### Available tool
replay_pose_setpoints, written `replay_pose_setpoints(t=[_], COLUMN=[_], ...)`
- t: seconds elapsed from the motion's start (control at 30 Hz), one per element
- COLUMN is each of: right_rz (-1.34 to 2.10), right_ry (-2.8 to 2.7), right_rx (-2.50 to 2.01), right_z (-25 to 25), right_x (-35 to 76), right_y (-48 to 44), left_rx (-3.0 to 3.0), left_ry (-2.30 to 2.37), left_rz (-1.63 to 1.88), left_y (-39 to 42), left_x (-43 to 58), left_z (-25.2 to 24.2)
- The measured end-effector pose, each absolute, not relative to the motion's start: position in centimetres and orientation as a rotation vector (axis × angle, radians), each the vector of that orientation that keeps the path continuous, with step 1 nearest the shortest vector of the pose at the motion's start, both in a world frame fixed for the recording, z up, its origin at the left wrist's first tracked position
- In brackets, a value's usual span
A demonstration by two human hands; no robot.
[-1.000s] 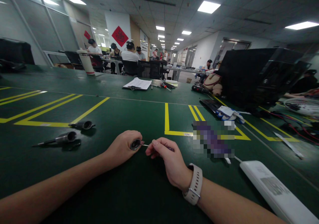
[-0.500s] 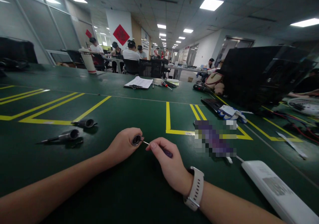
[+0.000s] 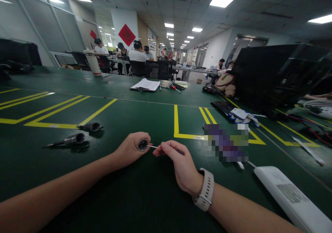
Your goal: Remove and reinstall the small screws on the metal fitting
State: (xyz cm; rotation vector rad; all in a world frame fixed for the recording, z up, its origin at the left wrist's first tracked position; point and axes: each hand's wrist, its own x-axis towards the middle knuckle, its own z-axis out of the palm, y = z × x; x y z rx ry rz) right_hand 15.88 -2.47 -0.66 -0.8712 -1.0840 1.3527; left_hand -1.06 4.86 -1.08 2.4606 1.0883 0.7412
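Observation:
My left hand [image 3: 132,148] is closed around a hollow cylindrical metal part [image 3: 142,144], its round open end facing me. In my right hand [image 3: 178,160] is a small screwdriver [image 3: 153,146] with a thin metal shaft. The shaft points left, and its tip meets the side of the cylinder near my left fingers. Most of the dark purple handle is hidden by my right fingers. To the left on the green table lie two similar dark metal parts, one with a long thin shaft [image 3: 66,140] and a shorter one [image 3: 90,127].
Yellow tape [image 3: 189,137] marks rectangles on the green table [image 3: 145,115]. A white power strip [image 3: 287,191] lies at right, near a blurred purple item [image 3: 224,143]. Farther back are a clipboard [image 3: 145,84], gloves [image 3: 243,116], a cup [image 3: 92,63] and a large black box [image 3: 275,75]. People sit beyond.
My right fingers have shifted around the screwdriver handle, now covering more of it, with the hand turned slightly. The left hand keeps its hold on the metal part. The view has shifted slightly.

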Motion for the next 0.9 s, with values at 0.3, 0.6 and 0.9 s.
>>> replay_pose_setpoints(t=[0.3,0.6,0.9], right_rz=[1.219,1.299,1.344], right_ry=[-1.280,-1.163,-1.086], right_rx=[-0.995,-0.916,-0.901], right_z=[-0.55,-0.74,-0.68], right_x=[16.06,15.96,15.85], right_y=[-3.02,-2.58,-2.45], left_rx=[2.541,2.596,2.407], left_ry=[1.243,1.203,1.154], left_rz=[0.726,0.741,0.829], left_y=[4.69,4.44,5.07], left_x=[-0.89,-0.86,-1.03], left_z=[-1.06,-0.89,-1.26])
